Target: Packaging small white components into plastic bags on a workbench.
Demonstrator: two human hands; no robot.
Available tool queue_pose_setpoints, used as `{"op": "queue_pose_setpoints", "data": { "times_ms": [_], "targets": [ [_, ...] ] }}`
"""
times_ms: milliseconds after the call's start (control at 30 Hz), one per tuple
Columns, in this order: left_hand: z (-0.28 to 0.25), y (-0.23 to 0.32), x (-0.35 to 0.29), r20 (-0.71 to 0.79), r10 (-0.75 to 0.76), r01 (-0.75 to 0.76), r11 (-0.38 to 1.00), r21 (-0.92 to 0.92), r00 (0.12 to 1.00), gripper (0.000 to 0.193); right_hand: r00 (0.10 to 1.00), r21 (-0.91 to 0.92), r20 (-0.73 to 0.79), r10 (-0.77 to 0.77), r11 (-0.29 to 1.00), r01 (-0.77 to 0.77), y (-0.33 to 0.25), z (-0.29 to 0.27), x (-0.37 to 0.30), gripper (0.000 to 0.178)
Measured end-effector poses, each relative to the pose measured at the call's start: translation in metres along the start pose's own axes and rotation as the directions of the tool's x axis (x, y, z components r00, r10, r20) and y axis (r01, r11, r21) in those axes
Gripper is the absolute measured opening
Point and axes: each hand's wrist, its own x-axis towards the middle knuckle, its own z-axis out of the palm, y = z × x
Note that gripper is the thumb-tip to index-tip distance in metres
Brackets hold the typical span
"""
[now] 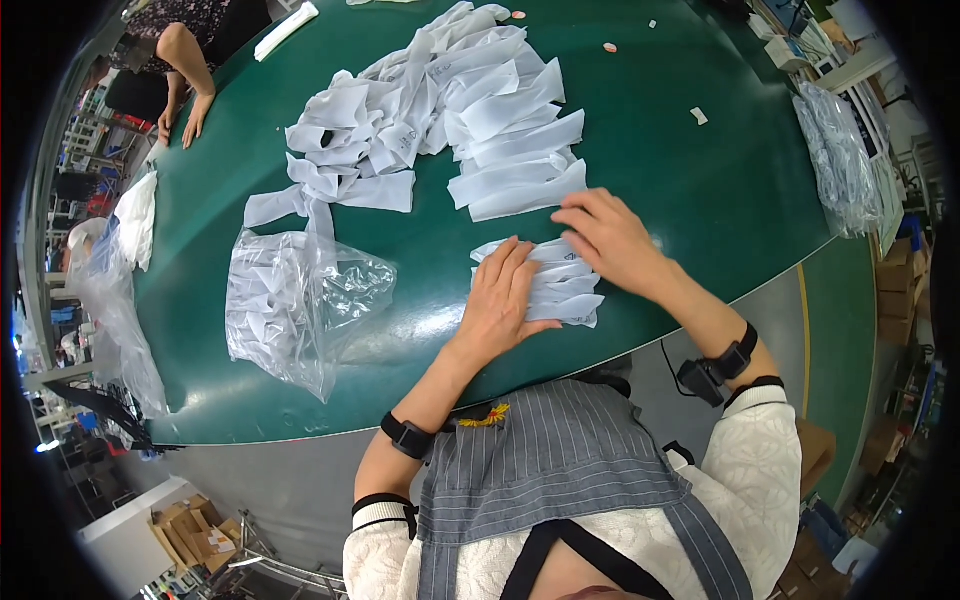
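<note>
My left hand (500,300) lies with its fingers stretched out on a small overlapping row of white fabric strips (565,290) near the table's front edge. Its thumb points right across the lower strips. At the row's upper right is my right hand (615,240), fingers bent and apart, with nothing visible between them. Just beyond it, a larger fanned row of similar white strips (520,150) runs away toward the far side. Small dark marks show on some strips. What lies under my left palm is hidden.
A clear plastic bag (350,290) full of white strips lies to the left, beside a loose heap of strips (360,130). Another person's hands (195,120) rest at the far left edge. Plastic-wrapped bundles (840,160) stand at right; paper scraps (699,116) dot the green table (660,140).
</note>
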Motion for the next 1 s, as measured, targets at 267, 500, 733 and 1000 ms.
{"op": "queue_pose_setpoints", "data": {
  "times_ms": [267, 500, 733, 1000],
  "targets": [
    [-0.004, 0.001, -0.004, 0.027, -0.013, 0.014, 1.000, -0.018, 1.000, 0.086, 0.998, -0.216, 0.039, 0.050, 0.976, -0.040, 0.030, 0.014, 0.023, 0.032],
    [-0.015, 0.012, -0.013, 0.094, -0.035, 0.022, 0.989, 0.145, 0.995, 0.097, 0.941, -0.118, 0.339, -0.007, 0.992, 0.050, 0.017, 0.007, 0.013, 0.042],
    [-0.019, -0.010, -0.012, 0.174, -0.063, 0.067, 0.998, -0.018, 0.983, 0.096, 0.896, -0.023, 0.444, -0.013, 0.999, 0.026, -0.019, 0.007, -0.011, 0.064],
    [-0.054, -0.003, -0.028, 0.059, -0.164, 0.167, 0.984, -0.055, 0.985, 0.081, 0.917, -0.092, 0.392, -0.077, 0.988, 0.123, -0.048, 0.036, -0.005, 0.100]
  ]
}}
